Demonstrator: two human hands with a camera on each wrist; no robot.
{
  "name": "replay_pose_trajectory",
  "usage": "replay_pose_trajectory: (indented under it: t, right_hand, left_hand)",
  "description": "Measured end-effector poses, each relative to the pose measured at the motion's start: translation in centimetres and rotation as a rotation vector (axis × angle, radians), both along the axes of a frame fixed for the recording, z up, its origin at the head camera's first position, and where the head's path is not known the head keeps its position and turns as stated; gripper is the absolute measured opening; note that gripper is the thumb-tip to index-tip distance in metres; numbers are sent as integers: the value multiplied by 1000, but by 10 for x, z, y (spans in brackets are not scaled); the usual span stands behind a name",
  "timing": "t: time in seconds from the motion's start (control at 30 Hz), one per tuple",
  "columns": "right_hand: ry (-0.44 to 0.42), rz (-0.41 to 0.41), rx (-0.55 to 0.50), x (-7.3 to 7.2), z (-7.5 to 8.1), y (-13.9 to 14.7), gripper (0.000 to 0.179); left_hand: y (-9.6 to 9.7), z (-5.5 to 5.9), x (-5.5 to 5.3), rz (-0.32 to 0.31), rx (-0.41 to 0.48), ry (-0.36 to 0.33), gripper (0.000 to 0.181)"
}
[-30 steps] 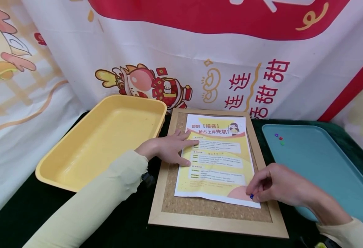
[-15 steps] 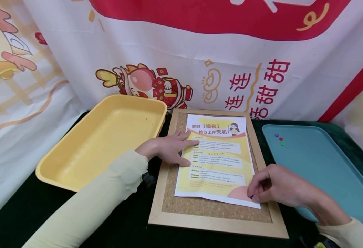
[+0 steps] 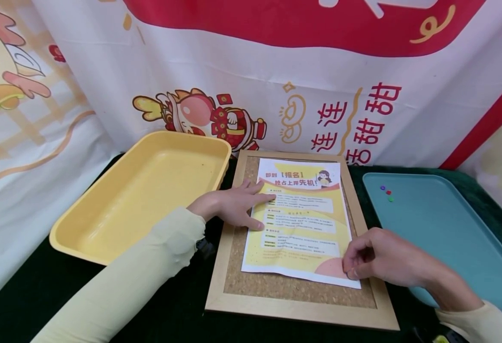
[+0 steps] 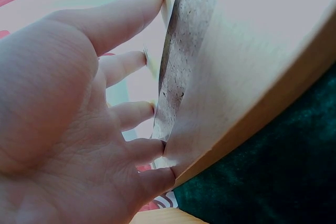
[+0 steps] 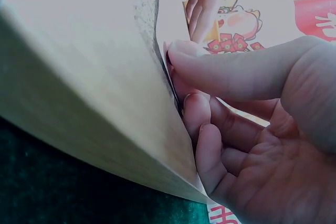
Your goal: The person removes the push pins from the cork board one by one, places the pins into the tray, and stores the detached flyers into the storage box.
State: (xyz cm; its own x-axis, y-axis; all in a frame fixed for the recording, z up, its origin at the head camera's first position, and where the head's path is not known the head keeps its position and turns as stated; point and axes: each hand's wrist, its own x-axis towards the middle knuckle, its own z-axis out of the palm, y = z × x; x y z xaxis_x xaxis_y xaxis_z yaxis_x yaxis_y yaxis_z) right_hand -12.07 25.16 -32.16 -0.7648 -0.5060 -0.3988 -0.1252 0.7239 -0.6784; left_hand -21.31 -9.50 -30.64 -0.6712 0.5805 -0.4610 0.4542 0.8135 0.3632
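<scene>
A printed yellow-and-white poster (image 3: 300,247) lies on a wood-framed cork board (image 3: 276,287). My left hand (image 3: 235,205) rests on the poster's left edge with its fingers spread. At the lower right corner of the poster, my right hand (image 3: 388,257) pinches a small blue pushpin between thumb and index finger, against the paper. The fingertips now hide the pin in the head view; only a dark sliver of the pushpin (image 5: 168,59) shows under the thumb in the right wrist view. In the left wrist view, the left hand's fingertips (image 4: 153,107) reach the paper's edge.
A deep yellow tub (image 3: 105,214) stands left of the board. To the right lies a flat blue-green tray (image 3: 452,238) with a few tiny coloured pieces (image 3: 388,192) near its far left corner. Dark green cloth (image 3: 156,309) covers the table; a printed banner (image 3: 234,57) hangs behind.
The blue pushpin, visible at the right fingertips a second ago, has gone out of sight beneath them in the head view. The right hand has shifted very slightly; the left hand stays put.
</scene>
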Motion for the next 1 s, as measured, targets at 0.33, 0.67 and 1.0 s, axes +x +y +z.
replay_pose_trajectory:
  t: [0.33, 0.67, 1.0]
  right_hand:
    - [-25, 8, -17, -1, 0, 4, 6]
    - [-61, -11, -67, -1, 0, 6, 7]
    - [-57, -56, -92, -4, 1, 4, 6]
  left_hand:
    - [0, 0, 0, 5, 0, -6, 84]
    - [1, 0, 1, 0, 3, -1, 83]
    - [0, 2, 2, 8, 6, -6, 83]
